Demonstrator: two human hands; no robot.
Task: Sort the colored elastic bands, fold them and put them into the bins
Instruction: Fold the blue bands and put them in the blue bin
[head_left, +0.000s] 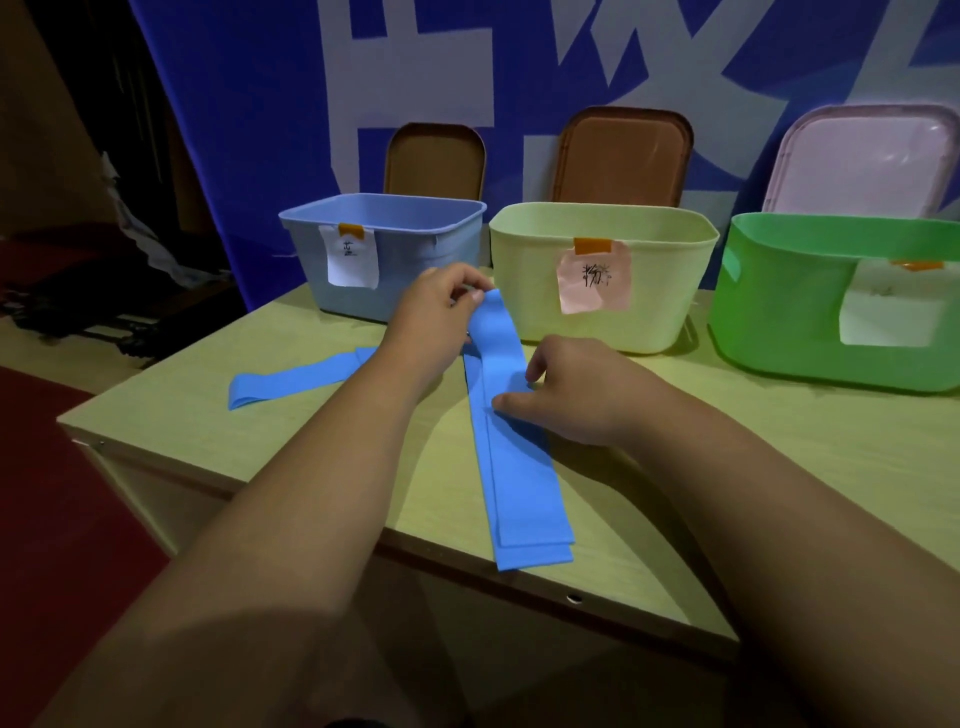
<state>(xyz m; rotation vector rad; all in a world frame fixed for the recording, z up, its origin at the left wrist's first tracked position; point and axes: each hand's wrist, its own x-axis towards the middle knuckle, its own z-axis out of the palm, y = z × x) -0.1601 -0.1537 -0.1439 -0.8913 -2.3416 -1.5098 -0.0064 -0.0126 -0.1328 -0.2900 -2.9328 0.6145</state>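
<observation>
1. Pinching the far end of the blue band (514, 493) between thumb and forefinger, your left hand (434, 317) holds that end just in front of the blue bin (415, 260).
2. Your right hand (571, 395) has its fingers curled. Its thumb and fingertips pinch the right edge of the blue band about halfway along its length.
3. The blue band lies lengthwise on the tabletop (779, 467), doubled into layers. It runs from your left hand towards you, and its near end stops close to the front edge.
4. A second blue band (291, 382) lies flat on the tabletop to the left, with one end hidden under your left forearm.
5. Three open bins stand in a row along the far side: the blue bin on the left, a yellow bin (613, 322) in the middle and a green bin (779, 332) on the right. Each has a paper label taped to its front. Their contents are hidden from this angle.
6. Behind the bins, two brown lids (434, 161) and a pink lid (862, 161) lean upright against a blue-and-white banner (249, 130).
</observation>
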